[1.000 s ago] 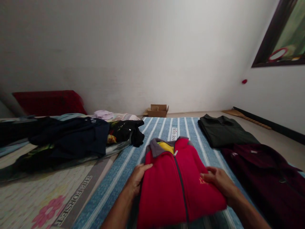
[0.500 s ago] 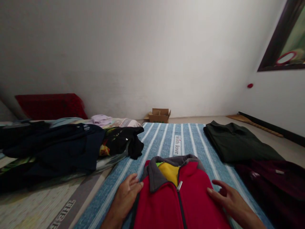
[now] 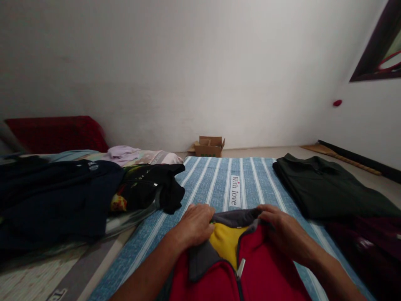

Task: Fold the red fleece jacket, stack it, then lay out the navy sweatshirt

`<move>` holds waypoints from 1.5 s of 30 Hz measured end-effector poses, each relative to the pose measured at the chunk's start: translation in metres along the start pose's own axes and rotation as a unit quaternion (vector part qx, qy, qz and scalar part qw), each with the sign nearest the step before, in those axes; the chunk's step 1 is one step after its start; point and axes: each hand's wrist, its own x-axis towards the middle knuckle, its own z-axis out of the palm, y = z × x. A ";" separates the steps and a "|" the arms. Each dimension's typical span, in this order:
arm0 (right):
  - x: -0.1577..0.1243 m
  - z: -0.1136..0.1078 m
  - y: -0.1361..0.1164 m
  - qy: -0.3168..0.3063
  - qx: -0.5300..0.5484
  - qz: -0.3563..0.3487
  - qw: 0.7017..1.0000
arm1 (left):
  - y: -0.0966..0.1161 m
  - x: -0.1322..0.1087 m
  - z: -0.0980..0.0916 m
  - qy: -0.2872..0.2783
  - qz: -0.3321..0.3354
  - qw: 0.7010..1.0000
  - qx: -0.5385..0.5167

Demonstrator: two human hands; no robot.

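Observation:
A red zip-up fleece jacket (image 3: pixel 209 288) with a grey collar and yellow lining lies in front of me, its zip partly undone at the neck. My left hand (image 3: pixel 197 223) is closed over the left side of the collar, fingers curled around the cloth. On the right side of the collar, my right hand (image 3: pixel 277 228) pinches the grey edge near the shoulder. Beneath the jacket is a blue striped sheet (image 3: pixel 208 184) bearing a "With love" label (image 3: pixel 234 191). The lower part of the jacket runs out of view.
At right lie a folded dark green garment (image 3: pixel 332 188) and a dark maroon garment (image 3: pixel 369 251). Navy clothing (image 3: pixel 62 196) and a black printed garment (image 3: pixel 147 188) are heaped at left. A cardboard box (image 3: pixel 209 147) stands by the wall, with a red covered object (image 3: pixel 59 134) farther left.
Both hands moved from beside the jacket, fingers apart, up and inward to its collar and closed on it. The view has shifted slightly.

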 end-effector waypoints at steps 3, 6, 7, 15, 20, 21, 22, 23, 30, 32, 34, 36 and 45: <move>-0.001 0.007 0.010 0.010 0.032 -0.057 0.998 | -0.007 0.000 0.007 0.007 -0.003 1.000 -0.009; -0.001 0.011 0.018 0.064 0.044 -0.108 0.991 | -0.014 0.000 0.014 0.031 0.006 0.999 -0.035; -0.001 0.012 0.020 0.080 0.050 -0.117 0.989 | -0.015 0.001 0.015 0.035 0.008 0.998 -0.047; -0.001 0.016 0.017 0.175 0.078 -0.116 0.975 | -0.028 0.002 0.016 0.061 0.012 0.987 -0.150; -0.003 0.013 0.007 0.219 0.117 -0.080 0.965 | -0.023 0.008 0.012 0.060 0.021 0.983 -0.171; -0.003 0.013 0.006 0.221 0.122 -0.070 0.965 | -0.020 0.011 0.011 0.061 0.031 0.984 -0.167; -0.003 0.012 0.005 0.223 0.125 -0.059 0.965 | -0.017 0.014 0.009 0.054 0.042 0.984 -0.161; -0.003 0.012 0.004 0.225 0.126 -0.049 0.965 | -0.015 0.018 0.008 0.041 0.052 0.986 -0.155; -0.005 0.014 0.010 0.251 0.095 -0.061 0.961 | -0.012 0.033 0.011 -0.013 0.074 0.993 -0.095; -0.005 0.015 0.013 0.251 0.081 -0.071 0.962 | -0.014 0.032 0.012 -0.009 0.088 0.993 -0.079; -0.005 0.014 0.014 0.242 0.073 -0.076 0.964 | -0.015 0.030 0.011 -0.004 0.097 0.992 -0.087; -0.005 0.012 0.014 0.226 0.075 -0.079 0.968 | -0.017 0.028 0.009 -0.002 0.091 0.989 -0.116; -0.011 -0.022 0.016 0.013 0.100 0.001 0.995 | -0.022 0.030 0.008 -0.006 0.087 0.973 -0.216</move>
